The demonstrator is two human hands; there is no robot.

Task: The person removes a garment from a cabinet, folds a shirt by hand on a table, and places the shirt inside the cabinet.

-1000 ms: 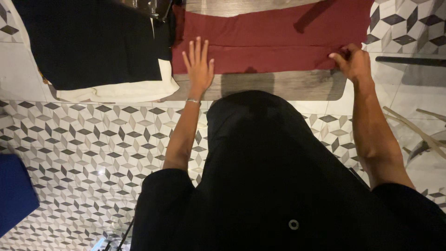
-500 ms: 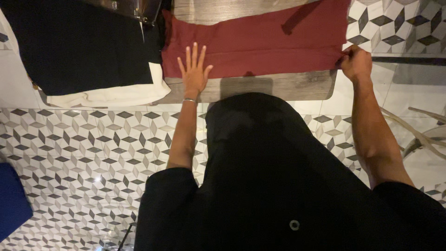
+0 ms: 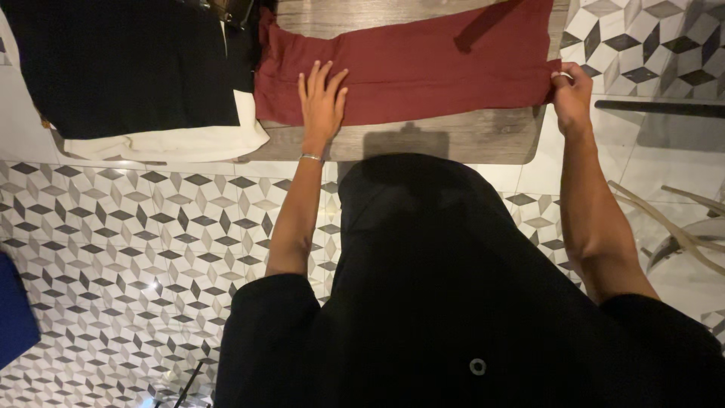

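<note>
Hands on maroon cloth (image 3: 423,72): left hand (image 3: 322,106) flat with fingers spread, right hand (image 3: 572,94) pinching its edge.

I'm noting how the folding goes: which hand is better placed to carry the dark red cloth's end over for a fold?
Probably the right hand: it pinches the dark red cloth at its right end by the table edge. The left hand lies flat on it, fingers spread, suited to pinning.

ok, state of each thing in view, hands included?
dark red cloth: folded lengthwise, flat on the wooden table
left hand: open, palm pressed on the cloth
right hand: pinching the cloth's right end
black garment: laid flat over a white cloth
</note>
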